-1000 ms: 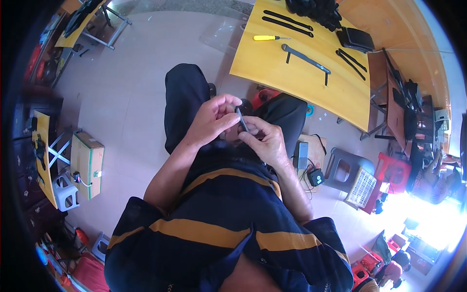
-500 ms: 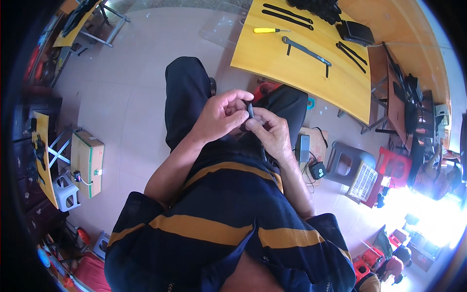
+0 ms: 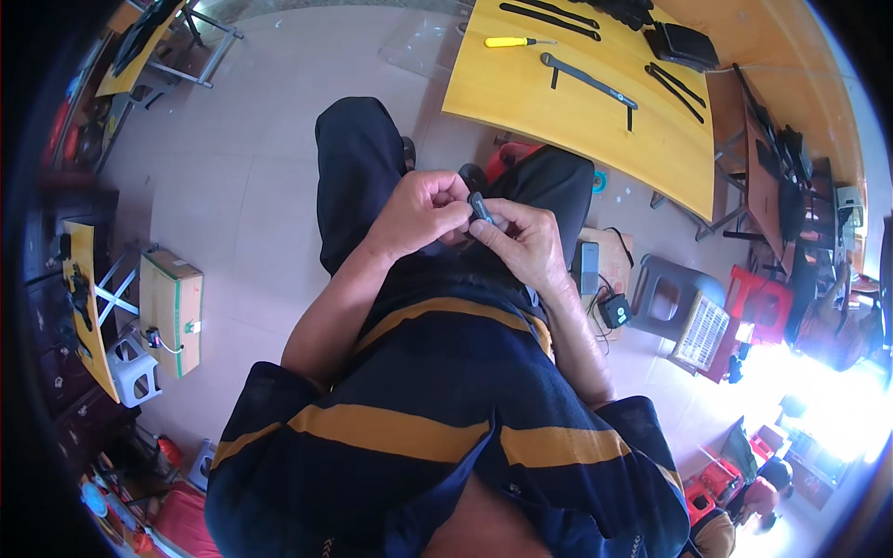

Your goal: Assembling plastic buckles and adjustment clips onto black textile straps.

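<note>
Above my lap, my right hand (image 3: 530,240) pinches a small dark grey piece (image 3: 479,206) between thumb and fingers. It looks like the end of a strap, though most of it is hidden by the fingers. Close against its left side, my left hand (image 3: 417,214) is closed, fingertips curled together; what they grip, if anything, I cannot make out. On the yellow table (image 3: 502,102) ahead lie a grey strap (image 3: 588,82) with two short black strips, a screwdriver (image 3: 507,42) with a yellow handle, and several thin black straps (image 3: 549,20).
A black pouch (image 3: 684,45) sits at the table's far right. To my right on the floor are a dark box-like device (image 3: 589,268) with cables, a grey stool (image 3: 659,296) and a red stool (image 3: 761,302). A cardboard box (image 3: 177,312) and a light grey stool (image 3: 135,370) stand left.
My left fingers have curled in and drawn slightly away from the grey piece, which has tilted. My right hand keeps its pinch. The whole view has shifted a little.
</note>
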The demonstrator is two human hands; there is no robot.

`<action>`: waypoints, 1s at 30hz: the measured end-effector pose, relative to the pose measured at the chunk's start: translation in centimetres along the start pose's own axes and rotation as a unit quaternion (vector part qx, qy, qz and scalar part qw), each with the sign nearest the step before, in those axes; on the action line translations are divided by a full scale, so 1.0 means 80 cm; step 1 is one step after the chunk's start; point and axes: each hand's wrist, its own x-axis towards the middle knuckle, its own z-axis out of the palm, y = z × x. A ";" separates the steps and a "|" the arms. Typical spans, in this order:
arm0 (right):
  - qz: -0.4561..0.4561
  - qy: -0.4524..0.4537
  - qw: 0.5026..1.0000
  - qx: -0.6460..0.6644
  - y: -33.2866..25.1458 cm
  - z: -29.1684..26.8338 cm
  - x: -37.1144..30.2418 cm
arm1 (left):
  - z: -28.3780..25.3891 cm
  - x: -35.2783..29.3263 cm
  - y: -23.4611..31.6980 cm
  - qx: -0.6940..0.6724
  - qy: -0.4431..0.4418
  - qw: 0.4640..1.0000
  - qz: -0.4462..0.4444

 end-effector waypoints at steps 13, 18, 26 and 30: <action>0.024 -0.071 0.997 0.021 0.016 -0.009 0.006 | -0.004 -0.006 -0.003 0.204 0.008 0.962 0.182; -0.069 0.011 0.996 -0.060 0.023 -0.009 0.009 | -0.007 -0.001 -0.013 0.323 0.031 0.894 0.309; -0.212 0.205 0.953 -0.065 0.012 0.014 -0.023 | 0.012 0.001 -0.015 0.373 0.167 0.821 0.399; 0.043 0.099 0.920 0.377 0.034 0.044 -0.025 | 0.031 0.000 -0.022 0.378 0.151 0.807 0.428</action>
